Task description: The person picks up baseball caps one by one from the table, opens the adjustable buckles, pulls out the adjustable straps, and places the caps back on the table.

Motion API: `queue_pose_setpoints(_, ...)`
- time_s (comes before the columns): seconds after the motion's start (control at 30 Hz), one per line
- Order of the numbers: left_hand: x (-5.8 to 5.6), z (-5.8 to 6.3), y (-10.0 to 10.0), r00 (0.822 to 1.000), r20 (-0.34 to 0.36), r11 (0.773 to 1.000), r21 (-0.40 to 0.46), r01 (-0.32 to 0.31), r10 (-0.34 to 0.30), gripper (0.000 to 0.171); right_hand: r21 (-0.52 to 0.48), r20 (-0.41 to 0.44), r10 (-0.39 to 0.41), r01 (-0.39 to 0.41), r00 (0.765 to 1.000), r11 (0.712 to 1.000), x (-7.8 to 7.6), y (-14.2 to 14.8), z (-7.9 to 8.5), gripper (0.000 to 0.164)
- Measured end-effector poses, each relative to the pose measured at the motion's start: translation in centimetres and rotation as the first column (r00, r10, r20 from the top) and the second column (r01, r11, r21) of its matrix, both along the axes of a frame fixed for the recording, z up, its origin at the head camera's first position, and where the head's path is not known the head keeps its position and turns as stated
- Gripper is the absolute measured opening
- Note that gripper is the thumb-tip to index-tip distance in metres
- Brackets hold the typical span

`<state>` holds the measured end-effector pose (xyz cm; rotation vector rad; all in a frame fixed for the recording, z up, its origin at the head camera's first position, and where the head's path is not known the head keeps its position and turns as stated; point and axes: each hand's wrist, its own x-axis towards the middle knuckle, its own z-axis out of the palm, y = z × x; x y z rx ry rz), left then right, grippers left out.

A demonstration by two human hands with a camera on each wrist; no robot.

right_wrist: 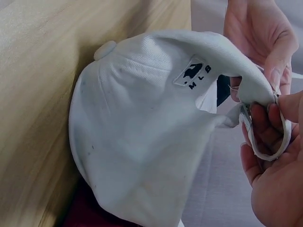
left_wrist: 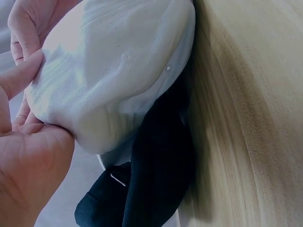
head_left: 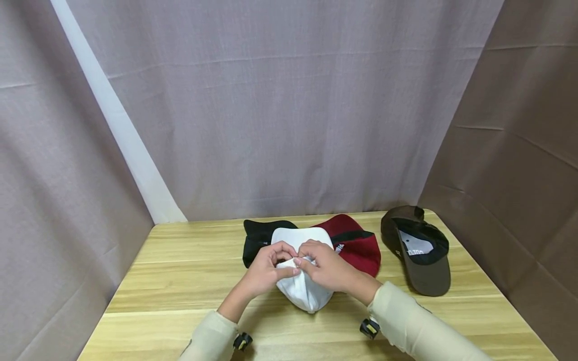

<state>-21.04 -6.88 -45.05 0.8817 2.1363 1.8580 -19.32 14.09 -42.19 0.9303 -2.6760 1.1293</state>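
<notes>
Strap [right_wrist: 258,90] partly behind right hand [right_wrist: 285,187]

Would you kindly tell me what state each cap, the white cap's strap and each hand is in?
White cap: held by both hands
Strap: bent into a loop; whether fastened, unclear
Black cap: lying, partly hidden
Red cap: lying, partly hidden
Brown cap: lying, inside showing
Left hand: pinching white cap
Right hand: pinching white cap
</notes>
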Motion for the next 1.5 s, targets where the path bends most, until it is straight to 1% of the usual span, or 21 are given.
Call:
queue_pose_setpoints(0.27, -0.1, -0.2, 0.0, 1.0, 0.001, 1.0, -0.013, -0.01, 0.01, 0.025, -0.008, 0.032, 0.015, -0.015, 0.999, 1.0, -0.2, 0.2, 0.0, 0.021)
queue_pose_setpoints(0.43, 0.1, 0.0, 0.0, 1.0, 0.01, 1.0, -0.018, -0.014, 0.014, 0.025, -0.017, 0.054, 0.041, -0.04, 0.998, 0.999, -0.4, 0.3, -0.1, 0.021)
queue_pose_setpoints(0.7, 0.0, -0.2, -0.2, 1.0, 0.005, 1.0, -0.009, -0.006, 0.006, 0.025, -0.072, 0.125, 0.08, -0.071, 0.989, 0.995, -0.6, 0.6, -0.2, 0.019)
queue_pose_setpoints(0.9, 0.0, -0.2, -0.3, 1.0, 0.008, 1.0, 0.025, -0.002, 0.001, 0.026, -0.144, 0.127, 0.141, -0.123, 0.982, 0.982, -1.0, 0.8, -0.6, 0.021)
queue_pose_setpoints(1.2, -0.1, -0.2, -0.5, 1.0, 0.01, 0.999, 0.029, 0.02, -0.021, 0.026, -0.167, 0.143, 0.199, -0.175, 0.97, 0.97, -1.3, 1.0, -0.7, 0.023)
queue_pose_setpoints(1.37, -0.1, -0.2, -0.3, 0.999, 0.002, 0.999, 0.026, 0.035, -0.035, 0.025, -0.173, 0.175, 0.203, -0.173, 0.963, 0.97, -1.3, 1.3, -0.8, 0.021)
queue_pose_setpoints(1.5, -0.1, -0.1, -0.3, 1.0, 0.0, 0.999, 0.027, 0.029, -0.029, 0.025, -0.174, 0.18, 0.195, -0.164, 0.964, 0.971, -1.3, 1.3, -0.8, 0.02)
